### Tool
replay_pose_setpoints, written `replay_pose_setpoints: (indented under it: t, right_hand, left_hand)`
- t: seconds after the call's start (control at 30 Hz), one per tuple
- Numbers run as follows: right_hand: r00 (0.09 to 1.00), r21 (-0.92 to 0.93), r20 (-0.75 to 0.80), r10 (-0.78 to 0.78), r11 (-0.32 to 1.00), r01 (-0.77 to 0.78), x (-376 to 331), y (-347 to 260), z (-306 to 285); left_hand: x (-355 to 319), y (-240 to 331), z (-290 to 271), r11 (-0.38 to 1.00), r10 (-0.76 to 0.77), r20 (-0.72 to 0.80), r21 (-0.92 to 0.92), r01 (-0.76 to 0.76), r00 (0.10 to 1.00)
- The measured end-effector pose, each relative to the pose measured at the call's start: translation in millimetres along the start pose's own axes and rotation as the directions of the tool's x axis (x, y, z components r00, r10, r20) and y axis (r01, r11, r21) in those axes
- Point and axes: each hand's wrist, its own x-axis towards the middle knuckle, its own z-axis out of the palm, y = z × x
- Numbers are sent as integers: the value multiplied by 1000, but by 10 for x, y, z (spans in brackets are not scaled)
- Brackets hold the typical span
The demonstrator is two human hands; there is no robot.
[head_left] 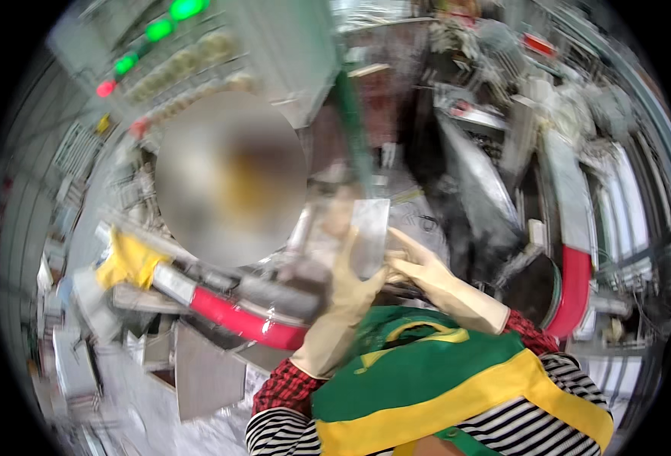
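Note:
Cream-coloured gloves cover both of my hands, and motion blur softens their outlines. Upright between them is a thin, pale rectangular panel (371, 234); its material is too smeared to name. My left hand (344, 292) closes on the panel's left side and lower end, with the thumb low across it. At the panel's right edge, my right hand (430, 280) has its fingertips against it, some bent and one reaching up. Checked red-and-black cuffs show above striped sleeves, and a green apron (426, 365) with yellow bands lies below the hands.
A curved rail with a red section (248, 323) runs at left, a yellow cloth (129, 260) draped over its end. Another red-sectioned rail (574, 289) curves at right. Blurred machinery and a green post (354, 133) stand ahead. A blurred round patch masks the upper left.

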Motion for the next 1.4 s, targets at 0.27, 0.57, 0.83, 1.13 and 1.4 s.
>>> replay_pose_setpoints:
  t: [0.27, 0.57, 0.83, 1.13, 1.4]
  right_hand:
    - [842, -255, -471, -264, 954, 156, -645, -498, -966]
    - [594, -207, -733, -332, 940, 269, -1254, -462, -1654]
    - [719, -122, -574, -391, 910, 397, -1718, -319, -1527]
    - [898, 138, -376, -227, 945, 297, -2183, -738, -1466]
    - [822, 136, -461, -334, 889, 437, -2215, -507, -1892]
  left_hand:
    - [14, 384, 1203, 1000, -7, 427, 13, 1, 904]
    - [-118, 585, 2000, 998, -27, 608, -27, 55, 794]
    - [82, 785, 2367, 980, -37, 773, -95, 173, 633]
    - [468, 646, 2684, 858, -182, 794, -160, 488, 580]
    - [231, 982, 2863, 905, -296, 747, 21, 424, 595]
